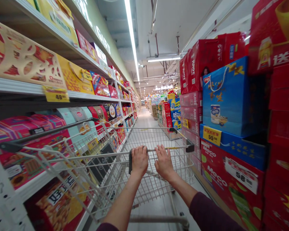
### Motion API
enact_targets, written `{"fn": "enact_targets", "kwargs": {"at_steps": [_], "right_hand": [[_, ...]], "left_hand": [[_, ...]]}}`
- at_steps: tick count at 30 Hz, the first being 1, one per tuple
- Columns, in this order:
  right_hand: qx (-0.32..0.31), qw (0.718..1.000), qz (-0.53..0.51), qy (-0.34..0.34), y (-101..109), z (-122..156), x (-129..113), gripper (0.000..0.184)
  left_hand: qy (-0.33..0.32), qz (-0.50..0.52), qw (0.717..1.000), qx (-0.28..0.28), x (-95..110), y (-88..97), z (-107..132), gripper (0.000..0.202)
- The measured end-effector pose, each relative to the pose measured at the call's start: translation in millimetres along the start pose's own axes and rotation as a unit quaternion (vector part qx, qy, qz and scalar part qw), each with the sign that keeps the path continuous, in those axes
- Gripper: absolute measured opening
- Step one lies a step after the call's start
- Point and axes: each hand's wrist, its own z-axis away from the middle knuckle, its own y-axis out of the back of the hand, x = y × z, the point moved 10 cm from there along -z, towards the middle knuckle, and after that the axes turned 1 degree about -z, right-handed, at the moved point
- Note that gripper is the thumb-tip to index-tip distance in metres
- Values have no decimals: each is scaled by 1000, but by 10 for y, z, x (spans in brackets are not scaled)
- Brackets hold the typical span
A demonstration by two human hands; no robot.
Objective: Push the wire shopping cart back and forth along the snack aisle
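A wire shopping cart (106, 155) stands in front of me, its metal basket turned at an angle in the aisle. My left hand (139, 158) is closed over the near top rail, beside a dark grey piece on that rail. Just to its right, my right hand (164, 162) rests with its fingers over the same rail, and its palm side is hidden. Floor shows through the wires of the basket. A long dark bar (53, 131) with black end caps runs along the cart's left end, close to the shelf.
Shelves (79, 96) of boxed snacks line the left side, with yellow price tags (56, 94). Close on the right are stacked red cartons (231, 183) and a blue gift bag (223, 96). The aisle floor (144, 119) runs ahead past more stacked goods (174, 112).
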Motion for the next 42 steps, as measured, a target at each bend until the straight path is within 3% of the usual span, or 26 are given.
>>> {"fn": "enact_targets", "kwargs": {"at_steps": [10,16,21,25,30,36,42], "right_hand": [[-2,1000,-9,12,9,10,57,61],[40,998,-30,35,41,10,35,59],[41,997,-49,52,32,13,-24,52],[73,995,-53,46,103,-33,-129,51],[12,998,-35,54,18,-141,-314,48],[3,998,-2,57,-34,-249,-460,42],[22,998,14,51,-39,-296,-326,30]], "left_hand": [[13,-4,999,-44,228,-122,-30,37],[13,47,997,-59,314,-175,-63,43],[35,161,983,-80,242,-229,-113,67],[55,258,962,-76,148,-256,-117,67],[51,326,944,-25,7,-138,-86,73],[86,194,974,81,-378,111,-6,55],[25,72,997,31,-361,65,54,38]]}}
